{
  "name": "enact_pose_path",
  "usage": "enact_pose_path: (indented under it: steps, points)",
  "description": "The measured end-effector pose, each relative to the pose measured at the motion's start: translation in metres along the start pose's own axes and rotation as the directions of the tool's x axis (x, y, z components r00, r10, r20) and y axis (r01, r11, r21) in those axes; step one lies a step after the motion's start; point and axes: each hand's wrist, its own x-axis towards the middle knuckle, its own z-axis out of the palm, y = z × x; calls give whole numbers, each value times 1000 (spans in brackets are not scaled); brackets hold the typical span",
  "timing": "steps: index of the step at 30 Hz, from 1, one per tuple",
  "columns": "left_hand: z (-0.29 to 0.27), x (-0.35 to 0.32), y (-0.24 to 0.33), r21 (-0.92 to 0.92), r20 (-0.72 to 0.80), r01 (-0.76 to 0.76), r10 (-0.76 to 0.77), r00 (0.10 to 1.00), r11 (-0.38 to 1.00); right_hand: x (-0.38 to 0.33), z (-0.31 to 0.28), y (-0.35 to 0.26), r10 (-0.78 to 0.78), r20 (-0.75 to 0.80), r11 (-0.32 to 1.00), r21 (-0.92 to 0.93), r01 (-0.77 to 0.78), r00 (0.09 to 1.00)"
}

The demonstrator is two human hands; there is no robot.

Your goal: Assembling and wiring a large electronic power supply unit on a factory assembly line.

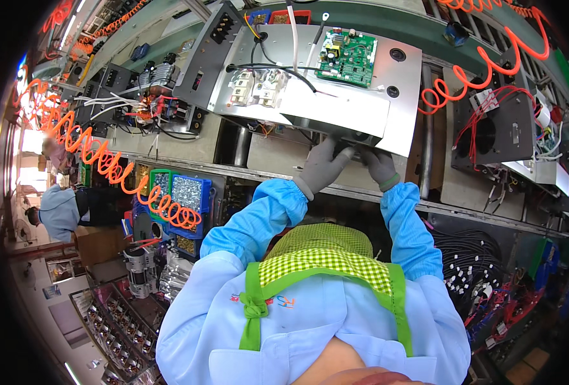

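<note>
Both my hands wear grey gloves and meet at the near side of a metal chassis (403, 77) on the bench. My left hand (325, 168) reaches to a long silver box-shaped cover (336, 115), its fingers bent against the dark near side. Close by, my right hand (379, 168) is curled at the cover's right end, fingertips hidden beneath the edge. What the fingers hold there is too dark to make out. A green circuit board (347, 58) sits on the chassis behind the cover. Left of it are pale terminal modules (255, 88) and black and white cables.
Orange coiled air hoses (114, 167) hang at left and right. A partly wired unit (150, 96) stands left, a dark fan housing (490, 131) right. A blue bin of screws (190, 192) sits beside my left arm, black cables (467, 256) lower right. Another person (60, 212) is far left.
</note>
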Motion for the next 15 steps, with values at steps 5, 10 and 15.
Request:
enact_pose_path:
  steps: [5,10,15]
  points:
    - [18,11,11,63,68,-87,82,994,994,32,-21,65,-583,171,218,-909,356,794]
    - [29,21,3,-103,31,-34,37,999,994,12,-7,41,-342,20,778,-555,295,939]
    - [41,25,17,-391,-39,95,-119,992,915,13,-18,52,-634,162,300,-850,434,756]
